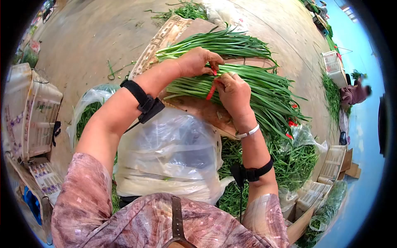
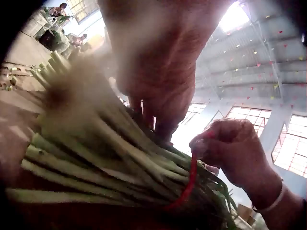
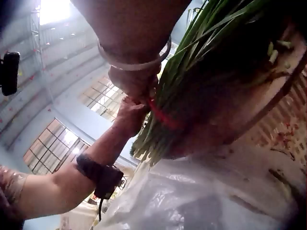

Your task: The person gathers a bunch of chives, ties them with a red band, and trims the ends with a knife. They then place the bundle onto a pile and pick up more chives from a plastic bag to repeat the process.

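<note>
A bunch of long green chives (image 1: 190, 87) with pale stems lies on a round board, a red tie (image 1: 211, 91) looped around its stems. My right hand (image 1: 235, 94) pinches the tie at the top of the bunch, thumb against curled fingers; the left wrist view shows this right hand (image 2: 237, 153) with the red strip (image 2: 192, 179) running down from it. Close beside it, my left hand (image 1: 197, 63) is bent over the stems, its fingertips pinching a red end of the tie. A second bunch of chives (image 1: 231, 43) lies just behind.
Beneath the bunches is the board (image 1: 196, 108) over a woven-patterned crate (image 1: 153, 43). Plastic sheeting (image 1: 169, 144) covers my lap. Loose greens (image 1: 285, 159) fill a bag to the right; white crates (image 1: 43, 111) stand at left. Another person (image 1: 353, 94) is far right.
</note>
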Motion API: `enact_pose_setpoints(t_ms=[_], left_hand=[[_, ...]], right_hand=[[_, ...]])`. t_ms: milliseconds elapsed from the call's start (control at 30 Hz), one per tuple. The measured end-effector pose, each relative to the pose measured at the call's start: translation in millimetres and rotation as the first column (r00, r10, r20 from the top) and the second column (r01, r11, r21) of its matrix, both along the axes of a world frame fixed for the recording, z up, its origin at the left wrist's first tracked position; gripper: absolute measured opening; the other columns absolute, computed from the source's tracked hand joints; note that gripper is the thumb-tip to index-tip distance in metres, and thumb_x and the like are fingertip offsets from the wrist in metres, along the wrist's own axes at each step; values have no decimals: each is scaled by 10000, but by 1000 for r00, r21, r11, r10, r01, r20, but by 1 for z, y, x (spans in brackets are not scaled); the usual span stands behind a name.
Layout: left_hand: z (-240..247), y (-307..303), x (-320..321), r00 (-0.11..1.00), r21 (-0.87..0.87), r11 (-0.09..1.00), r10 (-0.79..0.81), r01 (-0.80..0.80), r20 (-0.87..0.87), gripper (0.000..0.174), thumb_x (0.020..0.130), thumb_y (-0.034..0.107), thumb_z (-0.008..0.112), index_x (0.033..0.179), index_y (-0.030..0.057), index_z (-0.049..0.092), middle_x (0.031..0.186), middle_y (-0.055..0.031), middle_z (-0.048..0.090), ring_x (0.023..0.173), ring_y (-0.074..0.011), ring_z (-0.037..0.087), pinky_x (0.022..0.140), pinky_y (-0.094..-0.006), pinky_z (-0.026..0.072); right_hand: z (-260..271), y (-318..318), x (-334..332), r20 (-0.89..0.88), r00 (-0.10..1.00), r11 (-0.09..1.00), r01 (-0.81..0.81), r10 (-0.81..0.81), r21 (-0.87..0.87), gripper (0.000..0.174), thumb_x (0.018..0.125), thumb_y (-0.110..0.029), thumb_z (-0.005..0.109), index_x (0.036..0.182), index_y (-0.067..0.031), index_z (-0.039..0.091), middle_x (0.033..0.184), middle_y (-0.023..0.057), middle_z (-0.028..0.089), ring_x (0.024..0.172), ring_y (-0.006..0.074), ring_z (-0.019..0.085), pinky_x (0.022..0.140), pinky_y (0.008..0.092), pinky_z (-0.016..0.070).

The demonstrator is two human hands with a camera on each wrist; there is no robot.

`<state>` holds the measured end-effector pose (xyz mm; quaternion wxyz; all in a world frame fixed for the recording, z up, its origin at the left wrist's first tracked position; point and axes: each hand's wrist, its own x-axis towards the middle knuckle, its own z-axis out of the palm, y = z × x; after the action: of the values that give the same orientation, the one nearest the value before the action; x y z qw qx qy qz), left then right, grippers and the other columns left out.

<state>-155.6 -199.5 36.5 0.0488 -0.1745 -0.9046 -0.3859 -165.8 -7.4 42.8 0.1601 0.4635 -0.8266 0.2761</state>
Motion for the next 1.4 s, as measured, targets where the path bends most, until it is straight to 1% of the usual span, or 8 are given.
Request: enact_pose_setpoints(t_ms=[133, 300, 367, 433, 567, 800, 967, 1400], left_hand=[[-6, 8, 2, 962, -13, 997, 73, -80, -264, 326, 703, -6, 654, 1023, 38, 611, 897, -85, 666, 811, -178, 640, 763, -278, 494], [-6, 29, -2, 876, 427, 781, 477, -457, 64, 140, 755, -13, 624, 895, -9, 626, 770, -48, 651, 676, -90, 590, 638, -232, 483], [-12, 36, 1, 864, 498, 728, 494, -471, 96, 136, 757, -35, 607, 892, -26, 612, 761, -32, 632, 682, -68, 575, 620, -209, 469], [-10, 48, 10, 843, 726, 475, 465, -496, 271, 164, 763, -38, 601, 927, -33, 592, 769, -33, 623, 677, -59, 571, 616, -194, 464], [0, 60, 30, 827, 810, 358, 502, -465, 253, 185, 773, -58, 597, 954, -29, 574, 788, -24, 614, 691, -60, 574, 635, -191, 471], [-20, 79, 43, 718, 747, 365, 665, -555, 208, 157, 790, -51, 601, 942, -29, 567, 779, -25, 612, 677, -60, 580, 631, -188, 476], [-33, 80, 46, 698, 702, 395, 687, -593, 203, 139, 800, -18, 622, 928, -16, 569, 778, -23, 626, 680, -35, 559, 622, -172, 452], [-25, 51, 45, 817, 721, 394, 362, -570, 449, 231, 832, 69, 617, 1026, -27, 539, 916, -73, 651, 808, -95, 602, 743, -205, 471]], right_hand=[[-2, -2, -12, 78, 997, 1000, -3, 2, 6, 84, 737, -174, 647, 753, -104, 601, 726, 82, 574, 684, 294, 584, 573, 406, 472], [2, -5, -19, 119, 992, 999, -45, 46, -12, 71, 733, -141, 649, 774, -98, 609, 738, 85, 587, 698, 286, 592, 584, 394, 477], [7, -11, -20, 68, 992, 993, -102, 107, -67, 54, 737, -125, 643, 770, -99, 608, 738, 82, 589, 692, 280, 591, 583, 384, 479], [8, -14, -22, 17, 987, 981, -157, 161, -118, 40, 741, -109, 637, 766, -100, 607, 737, 80, 591, 685, 275, 591, 583, 373, 482], [2, -13, -22, 147, 965, 944, -169, 216, -282, 61, 717, -28, 648, 739, -53, 595, 698, 102, 586, 644, 256, 587, 564, 335, 473], [-21, -11, -18, 564, 801, 906, 66, 202, -418, 103, 726, -44, 703, 724, 18, 621, 655, 113, 627, 550, 129, 572, 524, 260, 452], [-37, -12, -23, 574, 798, 909, 83, 185, -409, 107, 744, -58, 694, 728, 25, 627, 644, 113, 635, 531, 116, 558, 514, 261, 448], [-24, -12, -20, 521, 850, 944, 103, 81, -314, 92, 718, -69, 684, 730, 4, 628, 669, 137, 612, 589, 263, 595, 558, 318, 468]])
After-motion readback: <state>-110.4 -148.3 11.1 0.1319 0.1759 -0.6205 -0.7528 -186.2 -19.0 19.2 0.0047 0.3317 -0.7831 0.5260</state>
